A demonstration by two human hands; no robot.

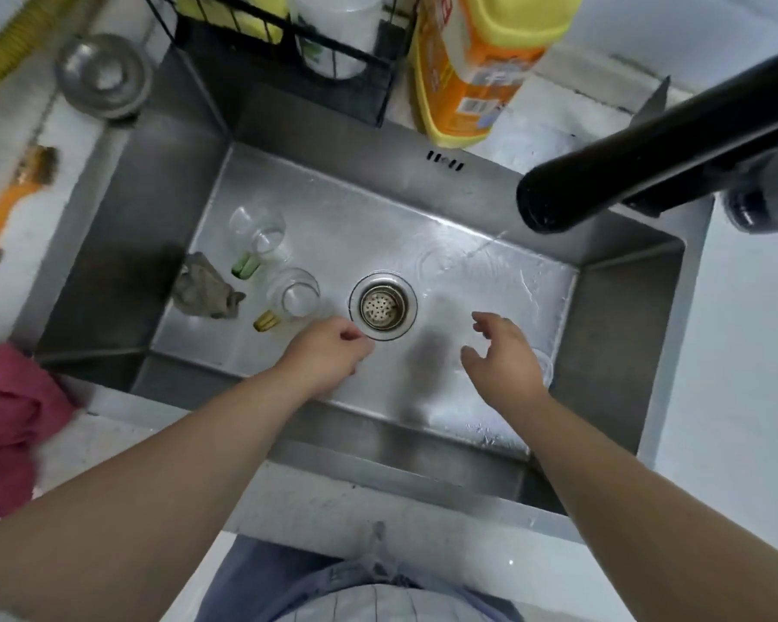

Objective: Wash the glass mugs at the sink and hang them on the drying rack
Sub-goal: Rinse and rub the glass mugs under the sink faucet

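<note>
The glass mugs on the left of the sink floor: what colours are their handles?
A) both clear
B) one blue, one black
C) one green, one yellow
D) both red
C: the far mug has a green handle, and the near mug by the drain has a yellow handle.

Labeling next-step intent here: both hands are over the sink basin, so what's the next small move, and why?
Probably lower the right hand onto the clear mug lying just beyond it in the sink and grip it. That hand is open, holds nothing, and already hovers by the mug. The left hand is loosely curled, also empty, nearer the yellow-handled mug. Water runs from the black faucet.
</note>
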